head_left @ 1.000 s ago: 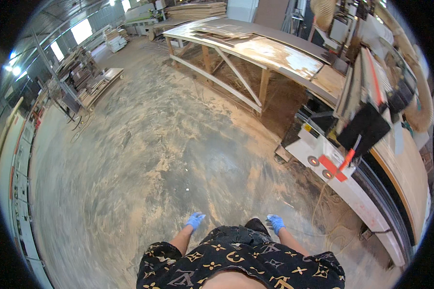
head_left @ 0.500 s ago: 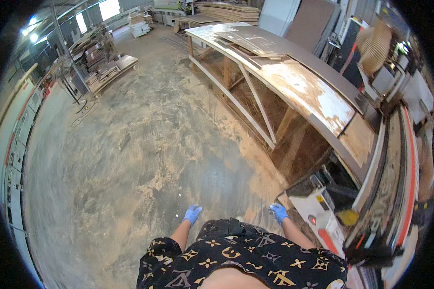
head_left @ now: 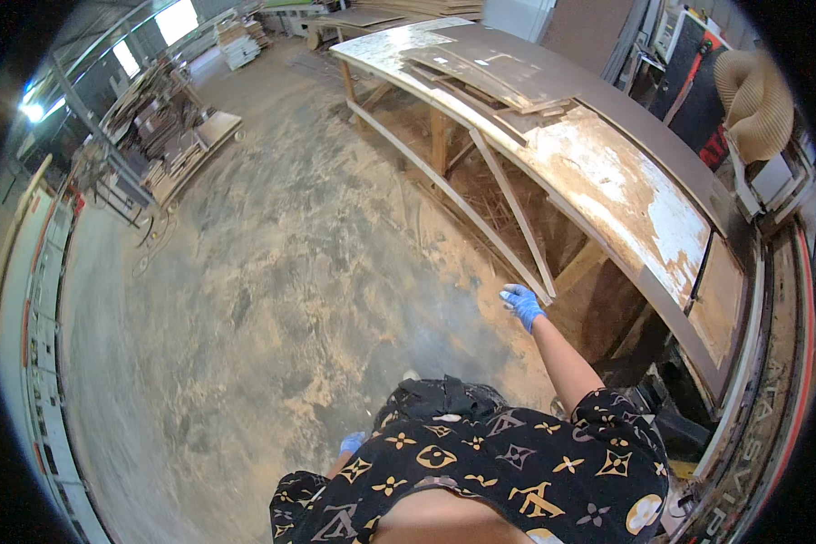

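My right hand (head_left: 523, 306), in a blue glove with pale fingertips, reaches forward beside the long workbench. Its fingers are loosely bent and partly apart, and I see nothing in them. In the picture it lies close to the lower end of the slanted wooden brace (head_left: 514, 213) under the bench; whether they touch I cannot tell. My left hand (head_left: 352, 442), also blue-gloved, hangs low by my side. Most of it is hidden behind my patterned black shirt, so its fingers do not show.
The workbench (head_left: 639, 238) runs along the right, its worn top dusted with sawdust and bearing thin boards (head_left: 480, 80). A ribbed hose (head_left: 754, 104) and a machine rail (head_left: 771, 363) stand at far right. Sawdust covers the concrete floor (head_left: 263, 281). A loaded cart (head_left: 204, 150) stands far left.
My right hand has swung forward and up beside the bench. My left hand has dropped back toward my body. The bench end and rail now appear shifted in view.
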### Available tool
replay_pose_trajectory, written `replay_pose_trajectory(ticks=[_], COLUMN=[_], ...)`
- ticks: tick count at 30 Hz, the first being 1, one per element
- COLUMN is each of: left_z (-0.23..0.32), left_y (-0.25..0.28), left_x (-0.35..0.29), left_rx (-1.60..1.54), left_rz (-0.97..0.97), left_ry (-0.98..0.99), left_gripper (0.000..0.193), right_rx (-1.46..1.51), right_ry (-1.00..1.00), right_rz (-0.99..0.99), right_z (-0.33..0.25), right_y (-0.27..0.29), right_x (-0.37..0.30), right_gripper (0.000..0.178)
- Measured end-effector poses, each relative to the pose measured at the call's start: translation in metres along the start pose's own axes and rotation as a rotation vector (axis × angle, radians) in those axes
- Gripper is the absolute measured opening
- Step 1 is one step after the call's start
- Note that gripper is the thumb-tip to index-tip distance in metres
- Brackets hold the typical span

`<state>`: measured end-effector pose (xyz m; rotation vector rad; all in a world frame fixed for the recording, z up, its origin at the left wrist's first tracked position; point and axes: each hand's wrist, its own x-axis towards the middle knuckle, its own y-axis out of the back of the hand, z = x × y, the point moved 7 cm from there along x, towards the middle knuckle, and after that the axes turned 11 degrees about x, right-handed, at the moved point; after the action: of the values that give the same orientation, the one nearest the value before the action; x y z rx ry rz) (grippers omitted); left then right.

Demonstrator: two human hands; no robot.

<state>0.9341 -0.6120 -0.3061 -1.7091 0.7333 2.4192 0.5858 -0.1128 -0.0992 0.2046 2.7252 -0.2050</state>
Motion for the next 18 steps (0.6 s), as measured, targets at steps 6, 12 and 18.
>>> replay_pose_trajectory(ticks=[6, 12, 18], left_z=[0.189, 0.354, 0.324], left_y=[0.151, 0.190, 0.152], left_x=[0.070, 0.086, 0.134], left_rx=[-0.198, -0.498, -0.266], left_rz=[0.226, 0.387, 0.468], left_ry=[-0.085, -0.419, -0.209], left_gripper=[0.023, 0.035, 0.034], right_rx=[-0.338, -0.866, -1.153], right_ry=[0.252, 0.259, 0.062], right_rz=[0.148, 0.414, 0.469], right_z=[-0.104, -0.226, -0.293], right_y=[0.000, 0.016, 0.013], right_x=[0.146, 0.291, 0.423], right_gripper=[0.045, 0.070, 0.073])
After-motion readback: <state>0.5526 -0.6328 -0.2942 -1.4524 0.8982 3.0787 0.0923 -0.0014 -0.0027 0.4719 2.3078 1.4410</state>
